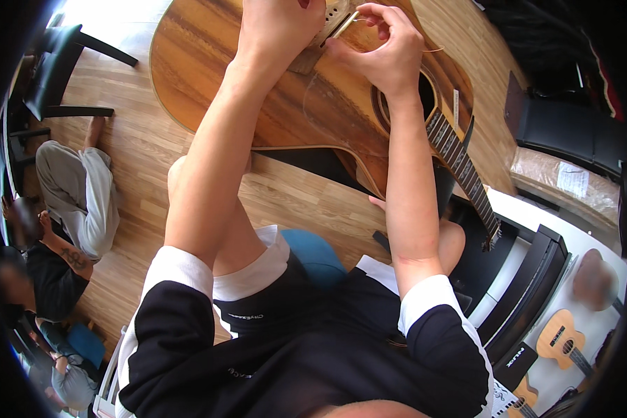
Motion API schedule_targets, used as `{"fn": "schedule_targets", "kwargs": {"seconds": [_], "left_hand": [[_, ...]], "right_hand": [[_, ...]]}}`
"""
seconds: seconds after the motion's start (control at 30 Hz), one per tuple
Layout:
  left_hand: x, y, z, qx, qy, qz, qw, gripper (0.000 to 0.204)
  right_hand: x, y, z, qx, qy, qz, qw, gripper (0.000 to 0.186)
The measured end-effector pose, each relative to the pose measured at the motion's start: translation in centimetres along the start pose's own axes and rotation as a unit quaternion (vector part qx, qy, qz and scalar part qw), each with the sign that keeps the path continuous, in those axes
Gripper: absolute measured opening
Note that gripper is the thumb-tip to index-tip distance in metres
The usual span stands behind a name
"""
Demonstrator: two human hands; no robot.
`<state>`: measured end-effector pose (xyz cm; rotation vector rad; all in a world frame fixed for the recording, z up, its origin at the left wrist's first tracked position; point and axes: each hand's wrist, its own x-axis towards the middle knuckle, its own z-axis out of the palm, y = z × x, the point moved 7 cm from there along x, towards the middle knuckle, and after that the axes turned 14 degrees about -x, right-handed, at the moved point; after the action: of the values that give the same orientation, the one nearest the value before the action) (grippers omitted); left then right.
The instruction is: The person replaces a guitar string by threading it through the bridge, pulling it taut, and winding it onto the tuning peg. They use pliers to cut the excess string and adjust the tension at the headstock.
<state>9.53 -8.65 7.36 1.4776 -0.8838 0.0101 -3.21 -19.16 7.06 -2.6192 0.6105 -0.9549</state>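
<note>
An acoustic guitar (285,104) with a striped brown wooden top lies in front of me, its neck pointing down to the right. Over its bridge, my right hand (386,59) has thumb and index finger at the two ends of a thin cream saddle (346,24). Whether the saddle sits in its slot I cannot tell. My left hand (282,28) is curled beside the bridge pins' holes (333,14); its fingertips are cut off by the upper edge. A thin string end sticks out past my right hand. Strings are not seen over the soundhole (425,90).
Left, people sit on the floor near a black chair (56,73). On the right stand a black keyboard (522,292), a white table (515,209), a small ukulele (563,338) and a plastic-wrapped package (564,181). The guitar's headstock (491,237) reaches close to the table.
</note>
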Motion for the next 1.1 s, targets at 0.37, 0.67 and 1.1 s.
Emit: {"fn": "schedule_targets", "kwargs": {"seconds": [0.37, 0.67, 1.1], "left_hand": [[0.2, 0.1, 0.0, -0.003, -0.009, -0.012, 1.0, 0.013], [0.0, 0.0, 0.1, -0.005, -0.006, -0.005, 1.0, 0.014], [0.0, 0.0, 0.0, -0.006, -0.007, -0.019, 1.0, 0.014]], "right_hand": [[-0.7, 3.5, 1.2, 0.087, 0.006, 0.0, 0.996, 0.053], [-1.0, 0.4, 0.7, -0.044, 0.045, -0.06, 0.996, 0.058], [-0.3, 0.0, 0.6, 0.014, -0.001, -0.019, 1.0, 0.06]]}}
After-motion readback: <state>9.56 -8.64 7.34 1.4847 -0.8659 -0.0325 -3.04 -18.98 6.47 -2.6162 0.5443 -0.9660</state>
